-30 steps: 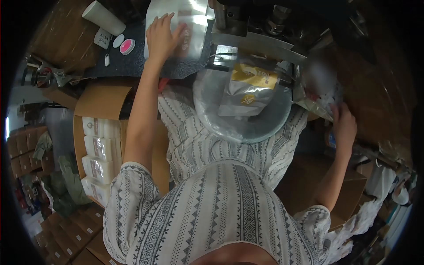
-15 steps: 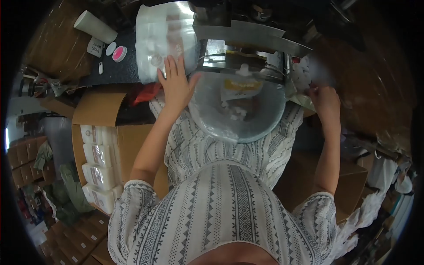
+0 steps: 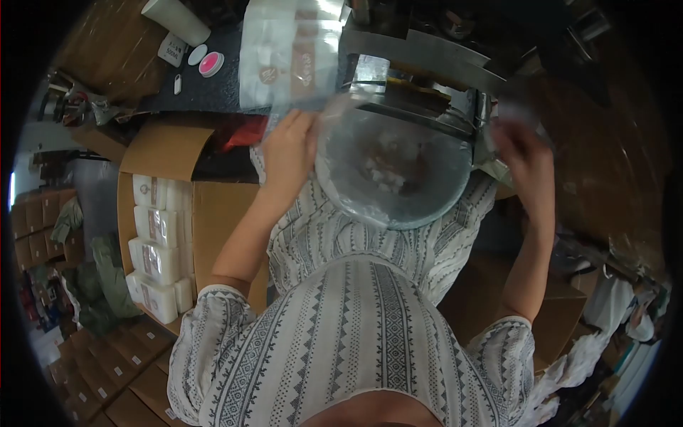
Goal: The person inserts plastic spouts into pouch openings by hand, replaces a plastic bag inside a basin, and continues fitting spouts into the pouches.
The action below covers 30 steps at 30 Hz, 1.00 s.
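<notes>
My left hand [image 3: 289, 148] is closed, its fingers pinching the edge of a clear plastic bag [image 3: 273, 119] just below a stack of printed clear bags [image 3: 290, 64]. A blurred translucent piece reaches from its fingertips toward the basin. My right hand [image 3: 525, 153] is smeared by motion beside the right end of a metal machine [image 3: 427, 53]; what its fingers hold, if anything, cannot be made out. Between the hands, a round basin lined with clear plastic [image 3: 427, 211] rests at my lap, with small white pieces [image 3: 386, 174] inside.
An open carton [image 3: 228, 228] at the left holds several white packs [image 3: 154, 260]. On the dark surface at upper left lie a white cup [image 3: 176, 21], a pink-filled round tub [image 3: 210, 64] and its lid. Brown cartons [image 3: 103, 359] stand at lower left, another [image 3: 555, 313] at right.
My left hand has come down off the bag stack and closed its fingers. The pouch with a yellow label above the basin is no longer visible. My right hand has shifted slightly.
</notes>
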Tool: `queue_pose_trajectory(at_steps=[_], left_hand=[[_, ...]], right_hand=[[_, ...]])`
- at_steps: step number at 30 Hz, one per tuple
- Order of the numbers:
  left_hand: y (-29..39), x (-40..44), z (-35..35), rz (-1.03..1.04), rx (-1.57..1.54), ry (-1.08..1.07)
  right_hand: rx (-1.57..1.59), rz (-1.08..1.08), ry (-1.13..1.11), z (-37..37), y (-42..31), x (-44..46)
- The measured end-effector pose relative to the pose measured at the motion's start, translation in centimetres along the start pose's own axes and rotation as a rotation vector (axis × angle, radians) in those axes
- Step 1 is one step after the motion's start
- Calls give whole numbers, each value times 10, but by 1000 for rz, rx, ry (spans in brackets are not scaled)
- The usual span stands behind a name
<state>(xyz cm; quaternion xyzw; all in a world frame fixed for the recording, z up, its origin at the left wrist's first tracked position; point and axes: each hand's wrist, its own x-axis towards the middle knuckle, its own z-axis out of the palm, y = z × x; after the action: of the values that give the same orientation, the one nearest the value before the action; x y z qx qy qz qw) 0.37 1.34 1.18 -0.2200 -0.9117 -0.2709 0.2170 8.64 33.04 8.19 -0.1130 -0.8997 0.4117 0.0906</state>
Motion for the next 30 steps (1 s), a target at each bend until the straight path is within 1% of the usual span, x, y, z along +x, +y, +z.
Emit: queue_pose_trajectory(at_steps=[1,2,4,5,6,7,8,9,10,11,12,13,14,15,16,17,18,19,20,21,22,23,24,25,26,28,29,30], left_hand=[[13,0,-2,16,-38,-13],[24,2,-4,34,-78,-26],[38,4,-10,45,-97,-52],[42,4,-11,53,-118,-79],[43,4,-10,55,-117,-79],[44,3,-9,96,-202,-136],[45,1,-6,136,-288,-195],[45,0,0,135,-288,-196],[44,-2,9,132,-378,-291],[44,-2,18,129,-467,-386],[47,-1,26,128,-468,-385],[50,1,35,-127,-646,-519],[52,6,43,-388,-820,-648],[51,14,50,-388,-822,-645],[48,23,59,-484,-924,-691],[48,32,63,-580,-1025,-737],[49,38,66,-581,-1027,-739],[51,44,68,-694,-1082,-722],[54,47,69,-808,-1136,-700],[55,46,71,-811,-1136,-700],[56,44,72,-826,-1170,-657],[55,41,73,-842,-1201,-617],[49,38,74,-843,-1198,-621],[37,37,73,-691,-997,-468],[22,40,69,-539,-795,-315],[-21,54,55,133,36,329],[-35,44,51,134,36,331],[-48,27,51,203,213,181]], right_hand=[[137,-170,-68,10,-10,-2],[139,-171,-67,19,-20,-2],[-24,-517,-72,31,-37,1],[-23,-518,-70,35,-40,2],[-32,-568,-116,40,-40,3],[-42,-616,-163,44,-39,5],[-41,-615,-162,47,-36,6],[29,-583,-211,50,-32,7],[99,-549,-259,53,-29,8],[99,-549,-259,54,-25,8],[137,-401,-218,55,-21,8],[174,-254,-177,53,-18,9],[172,-257,-177,51,-15,10],[68,-265,-70,46,-11,11],[-36,-270,36,42,-6,10],[-38,-270,35,36,-2,10],[-134,-272,64,30,4,8],[-230,-273,93,25,9,8],[-231,-272,91,20,14,9],[-397,-141,80,15,19,11],[-561,-7,69,11,25,13],[-559,-1,66,12,37,16],[-594,2,9,16,52,21],[-631,-2,-42,18,62,27],[-630,-5,-35,16,56,29],[-721,27,-92,11,39,23],[-721,26,-90,7,39,20],[-626,68,-63,2,39,17]])
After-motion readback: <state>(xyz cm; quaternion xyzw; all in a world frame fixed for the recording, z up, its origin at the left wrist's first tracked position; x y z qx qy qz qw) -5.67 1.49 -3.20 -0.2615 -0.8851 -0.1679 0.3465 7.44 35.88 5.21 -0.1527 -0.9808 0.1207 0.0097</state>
